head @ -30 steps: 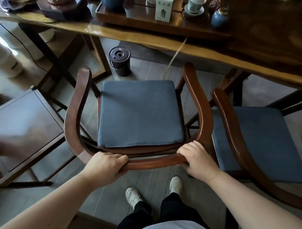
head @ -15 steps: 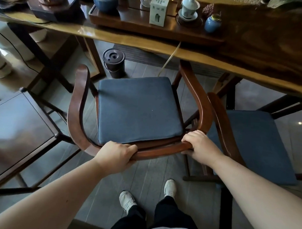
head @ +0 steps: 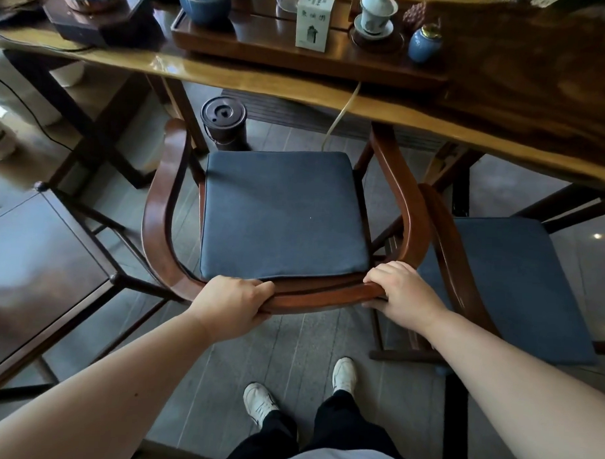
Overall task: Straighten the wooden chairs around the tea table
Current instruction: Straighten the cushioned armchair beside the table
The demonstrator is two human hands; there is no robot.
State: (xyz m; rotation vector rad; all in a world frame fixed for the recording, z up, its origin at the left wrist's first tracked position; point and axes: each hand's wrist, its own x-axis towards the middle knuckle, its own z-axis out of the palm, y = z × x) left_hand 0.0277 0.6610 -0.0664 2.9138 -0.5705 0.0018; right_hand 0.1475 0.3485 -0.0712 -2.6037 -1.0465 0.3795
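A wooden chair (head: 161,203) with a curved back rail and a dark blue cushion (head: 284,215) stands in front of me, facing the tea table (head: 418,116). My left hand (head: 231,304) grips the back rail left of its middle. My right hand (head: 403,291) grips the same rail further right. The right armrest's front end reaches under the table edge. A second wooden chair (head: 451,248) with a blue cushion stands close on the right, its rail touching or nearly touching the first chair's right arm.
A dark square side table (head: 36,264) stands to the left. A small dark lidded bucket (head: 224,123) sits on the floor under the table, with a pale cord (head: 339,117) hanging beside it. A tea tray (head: 300,57) with cups and a white box lies on the table.
The chair has moved forward toward the table, with both hands still on its back rail. Its right armrest tip now sits under the table edge.
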